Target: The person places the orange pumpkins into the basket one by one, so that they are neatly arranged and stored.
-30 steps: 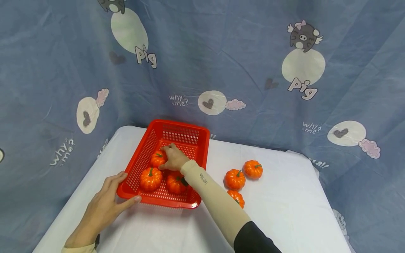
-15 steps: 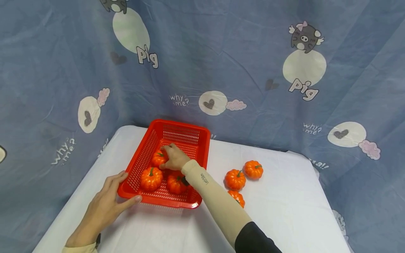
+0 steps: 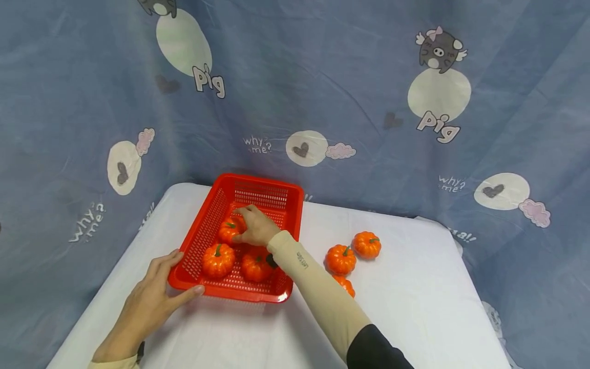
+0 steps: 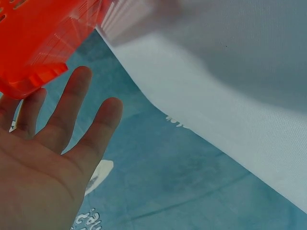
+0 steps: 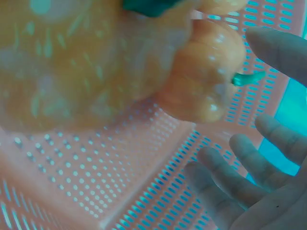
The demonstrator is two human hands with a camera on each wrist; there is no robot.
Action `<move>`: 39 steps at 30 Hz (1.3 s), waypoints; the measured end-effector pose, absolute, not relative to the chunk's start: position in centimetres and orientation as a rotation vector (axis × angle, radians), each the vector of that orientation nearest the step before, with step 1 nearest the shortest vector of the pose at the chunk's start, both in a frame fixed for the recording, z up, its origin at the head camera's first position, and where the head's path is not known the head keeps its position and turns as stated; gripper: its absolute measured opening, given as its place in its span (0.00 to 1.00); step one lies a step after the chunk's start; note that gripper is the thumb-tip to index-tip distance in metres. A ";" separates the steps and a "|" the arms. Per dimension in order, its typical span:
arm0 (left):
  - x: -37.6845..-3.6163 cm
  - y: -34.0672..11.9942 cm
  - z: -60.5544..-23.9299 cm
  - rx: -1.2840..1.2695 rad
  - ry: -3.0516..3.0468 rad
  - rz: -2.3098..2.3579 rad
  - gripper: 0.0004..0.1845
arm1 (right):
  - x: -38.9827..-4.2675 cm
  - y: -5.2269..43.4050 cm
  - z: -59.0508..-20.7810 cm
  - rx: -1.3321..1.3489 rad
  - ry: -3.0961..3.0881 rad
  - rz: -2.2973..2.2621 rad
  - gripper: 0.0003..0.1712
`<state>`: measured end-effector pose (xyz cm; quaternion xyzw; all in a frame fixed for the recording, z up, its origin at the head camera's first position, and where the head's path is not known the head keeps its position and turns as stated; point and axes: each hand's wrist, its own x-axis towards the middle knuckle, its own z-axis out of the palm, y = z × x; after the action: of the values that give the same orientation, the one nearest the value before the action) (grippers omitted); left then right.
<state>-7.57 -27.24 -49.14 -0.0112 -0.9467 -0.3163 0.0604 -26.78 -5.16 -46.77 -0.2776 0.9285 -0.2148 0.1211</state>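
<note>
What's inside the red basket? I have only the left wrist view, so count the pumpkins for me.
Observer: The head view shows three in the red basket: a far pumpkin, a near-left pumpkin and a near-right pumpkin.
Operator: Tell me where the right hand is.
Observer: The right hand is inside the basket, on the far pumpkin. The right wrist view shows its fingers spread, not closed round it.
Operator: Report what lies outside the basket.
Observer: Three loose pumpkins lie on the white table, to the right of the basket.
</note>
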 end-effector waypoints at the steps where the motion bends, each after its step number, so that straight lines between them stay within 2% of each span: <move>1: -7.6 -27.2 -49.2 -0.027 -2.864 -0.953 0.54 | -26.8 -5.1 -46.5 -0.816 2.713 -0.635 0.45; 15: -7.5 -27.3 -49.0 0.008 -2.895 -0.946 0.57 | -24.3 -2.5 -42.6 -0.977 2.783 -0.671 0.45; 22: -7.6 -27.2 -49.1 -0.007 -2.890 -0.951 0.57 | -23.3 0.1 -41.2 -0.968 2.836 -0.755 0.43; 39: -7.7 -27.1 -49.0 0.022 -2.915 -0.969 0.59 | -22.3 6.9 -41.9 -0.917 2.919 -0.894 0.40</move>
<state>-7.74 -27.14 -49.02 0.0072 -0.9483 -0.3154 0.0347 -22.30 6.88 -41.87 -0.2875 0.9155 -0.2804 -0.0229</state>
